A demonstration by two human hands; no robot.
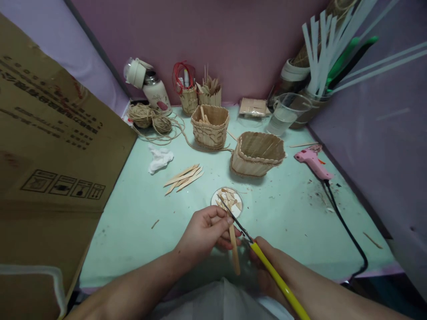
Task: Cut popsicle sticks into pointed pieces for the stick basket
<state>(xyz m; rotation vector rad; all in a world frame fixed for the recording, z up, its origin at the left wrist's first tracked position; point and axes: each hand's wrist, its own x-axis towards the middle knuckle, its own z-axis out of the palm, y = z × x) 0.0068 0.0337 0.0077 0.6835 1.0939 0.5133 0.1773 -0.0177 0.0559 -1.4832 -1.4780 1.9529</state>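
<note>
Between the thumb and fingers of my left hand (211, 229) is a flat wooden craft stick (234, 251), its lower end pointing toward me. My right hand (267, 262) is closed around yellow-handled scissors (273, 271), though its fingers are partly hidden. The dark blades lie across the upper part of the stick, close to my left thumb. Just beyond my hands, a small round dish (240, 205) holds cut wood pieces (230, 198). Farther left lies a small pile of pointed wooden sticks (183, 178).
Two wooden-stick baskets (210, 135) (256, 166) stand behind the dish. A pink glue gun (315, 163) with a black cord lies right. Twine (140, 115), a bottle (158, 95), a clear cup (283, 118) and white tissue (160, 159) sit around. A cardboard box (60, 164) borders the left.
</note>
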